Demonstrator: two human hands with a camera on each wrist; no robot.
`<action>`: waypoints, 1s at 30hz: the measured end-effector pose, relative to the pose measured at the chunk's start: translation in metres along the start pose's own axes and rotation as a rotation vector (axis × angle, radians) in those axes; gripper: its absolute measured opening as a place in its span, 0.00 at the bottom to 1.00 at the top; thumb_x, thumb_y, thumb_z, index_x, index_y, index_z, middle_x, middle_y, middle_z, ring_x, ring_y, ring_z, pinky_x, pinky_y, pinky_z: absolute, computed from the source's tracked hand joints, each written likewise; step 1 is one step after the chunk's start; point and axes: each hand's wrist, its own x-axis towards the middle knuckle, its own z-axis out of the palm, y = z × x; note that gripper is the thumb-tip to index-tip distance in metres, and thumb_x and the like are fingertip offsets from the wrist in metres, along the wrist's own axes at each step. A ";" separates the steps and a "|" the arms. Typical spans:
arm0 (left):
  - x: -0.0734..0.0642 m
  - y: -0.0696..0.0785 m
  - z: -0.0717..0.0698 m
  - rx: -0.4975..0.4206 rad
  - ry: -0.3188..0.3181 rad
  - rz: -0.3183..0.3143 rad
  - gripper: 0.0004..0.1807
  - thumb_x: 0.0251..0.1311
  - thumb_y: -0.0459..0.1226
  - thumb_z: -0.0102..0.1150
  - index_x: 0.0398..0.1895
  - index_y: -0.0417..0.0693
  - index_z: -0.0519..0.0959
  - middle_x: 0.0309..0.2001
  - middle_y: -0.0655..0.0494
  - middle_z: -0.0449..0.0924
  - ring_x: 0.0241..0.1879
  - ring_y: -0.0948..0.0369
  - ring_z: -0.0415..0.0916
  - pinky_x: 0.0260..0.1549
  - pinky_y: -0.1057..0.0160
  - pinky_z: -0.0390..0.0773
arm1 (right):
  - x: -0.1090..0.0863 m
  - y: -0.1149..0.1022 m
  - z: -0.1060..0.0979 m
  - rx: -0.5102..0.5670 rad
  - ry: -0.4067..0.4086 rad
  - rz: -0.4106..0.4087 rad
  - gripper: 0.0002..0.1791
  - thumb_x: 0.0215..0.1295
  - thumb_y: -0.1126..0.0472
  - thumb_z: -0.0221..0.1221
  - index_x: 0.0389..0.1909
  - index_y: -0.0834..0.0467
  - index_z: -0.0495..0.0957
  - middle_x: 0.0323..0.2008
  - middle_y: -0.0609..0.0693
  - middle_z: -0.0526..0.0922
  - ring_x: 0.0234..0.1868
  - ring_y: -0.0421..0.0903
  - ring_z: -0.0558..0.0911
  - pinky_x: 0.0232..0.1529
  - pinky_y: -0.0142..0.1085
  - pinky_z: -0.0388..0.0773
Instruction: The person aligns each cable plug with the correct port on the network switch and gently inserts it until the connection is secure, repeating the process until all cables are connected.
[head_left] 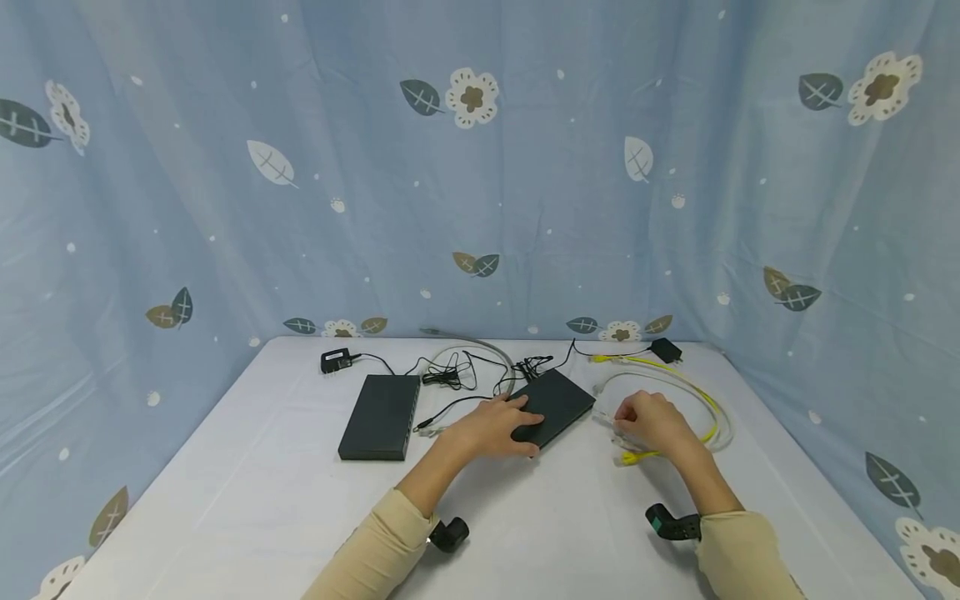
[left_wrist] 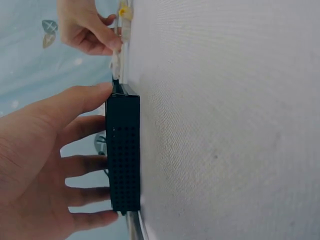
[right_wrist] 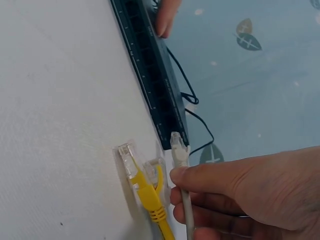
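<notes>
A black network switch [head_left: 561, 398] lies at an angle on the table, with a row of ports along its right side. My left hand [head_left: 486, 427] rests on it with spread, fairly straight fingers; in the left wrist view the thumb touches one corner beside the vented side [left_wrist: 124, 155]. My right hand [head_left: 656, 423] pinches a grey-white Ethernet cable [right_wrist: 186, 207] just behind its clear plug. In the right wrist view that plug [right_wrist: 177, 145] is close to the end port; whether it touches is unclear. A yellow Ethernet cable [right_wrist: 148, 195] lies beside the pinched one.
A second black box [head_left: 380, 417] of similar shape lies to the left. Behind are a power adapter [head_left: 336, 360], a coiled black cord [head_left: 446, 375], a grey cable [head_left: 487, 345] and another adapter [head_left: 665, 350]. A patterned blue curtain [head_left: 525, 208] hangs around the table.
</notes>
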 end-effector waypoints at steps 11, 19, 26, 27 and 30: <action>-0.002 0.002 -0.003 -0.018 0.007 -0.012 0.30 0.65 0.60 0.54 0.69 0.68 0.69 0.77 0.50 0.55 0.76 0.43 0.50 0.69 0.38 0.59 | 0.002 -0.004 0.007 -0.016 0.060 0.000 0.03 0.59 0.62 0.66 0.28 0.58 0.82 0.25 0.46 0.83 0.27 0.41 0.78 0.32 0.40 0.77; -0.001 0.002 -0.004 -0.022 0.021 -0.013 0.31 0.62 0.60 0.58 0.68 0.68 0.71 0.76 0.52 0.57 0.76 0.43 0.52 0.68 0.38 0.61 | 0.001 -0.005 0.011 -0.026 0.102 -0.020 0.04 0.59 0.62 0.66 0.28 0.58 0.81 0.24 0.46 0.81 0.26 0.41 0.77 0.29 0.38 0.75; 0.001 0.001 -0.003 -0.019 0.014 0.001 0.31 0.61 0.59 0.59 0.68 0.67 0.72 0.76 0.51 0.58 0.75 0.43 0.53 0.69 0.40 0.61 | -0.001 -0.007 0.014 -0.015 0.087 0.019 0.04 0.59 0.62 0.65 0.29 0.59 0.81 0.25 0.47 0.81 0.25 0.42 0.76 0.29 0.37 0.75; 0.002 0.001 -0.003 -0.025 0.014 0.003 0.31 0.61 0.58 0.60 0.68 0.67 0.72 0.76 0.51 0.58 0.75 0.43 0.53 0.70 0.41 0.60 | -0.001 -0.008 0.015 -0.013 0.089 0.022 0.04 0.58 0.63 0.66 0.29 0.59 0.81 0.24 0.47 0.81 0.25 0.42 0.76 0.29 0.37 0.74; 0.002 0.001 -0.002 -0.036 0.021 0.023 0.30 0.61 0.57 0.61 0.67 0.65 0.73 0.75 0.49 0.60 0.75 0.43 0.54 0.71 0.43 0.58 | -0.001 -0.009 0.016 -0.013 0.095 0.026 0.04 0.58 0.63 0.66 0.29 0.59 0.81 0.24 0.47 0.80 0.25 0.42 0.75 0.29 0.37 0.74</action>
